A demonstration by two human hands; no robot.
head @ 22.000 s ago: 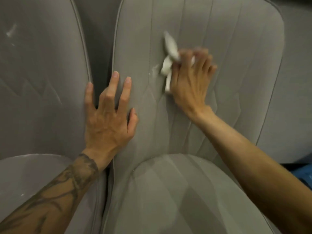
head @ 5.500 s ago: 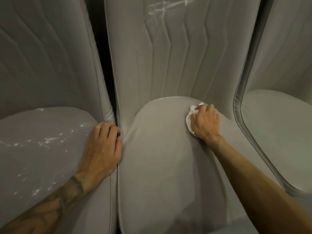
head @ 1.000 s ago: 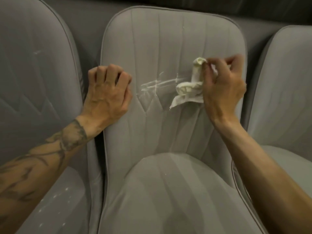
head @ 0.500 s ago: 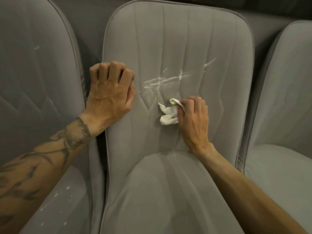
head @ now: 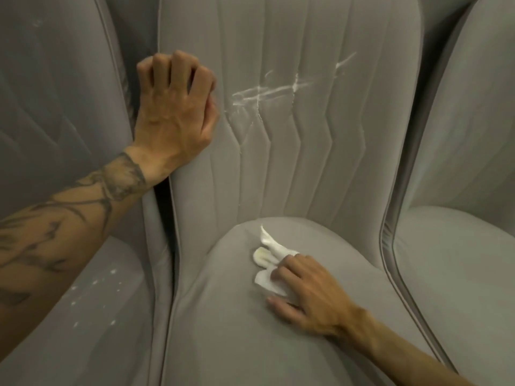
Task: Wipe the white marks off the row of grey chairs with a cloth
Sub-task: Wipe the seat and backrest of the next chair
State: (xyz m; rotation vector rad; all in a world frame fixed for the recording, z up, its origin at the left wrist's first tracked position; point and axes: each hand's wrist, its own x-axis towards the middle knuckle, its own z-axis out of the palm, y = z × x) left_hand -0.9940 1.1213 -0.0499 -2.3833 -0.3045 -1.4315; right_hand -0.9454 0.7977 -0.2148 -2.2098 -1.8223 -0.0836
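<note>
Grey upholstery fills the view - a left chair [head: 55, 107], a middle chair [head: 278, 176] and a right chair [head: 459, 260], standing close side by side.

The cloth [head: 266, 257], white and crumpled, lies on the middle chair's seat near its back edge. Its long axis runs from the fingers up toward the backrest, and a thin tip points that way.

The right hand [head: 312, 291] rests palm down on the same seat. Its fingers are bent over the near end of the cloth and its thumb is stretched flat on the fabric.

The left hand [head: 172, 112] is clawed - fingers curled tight - onto the left edge of the middle chair's back, above a tattooed forearm [head: 69, 218].

White marks [head: 267, 91] streak that backrest, just beside the left hand and well above the cloth. White specks [head: 97, 285] dot the left chair's seat.
</note>
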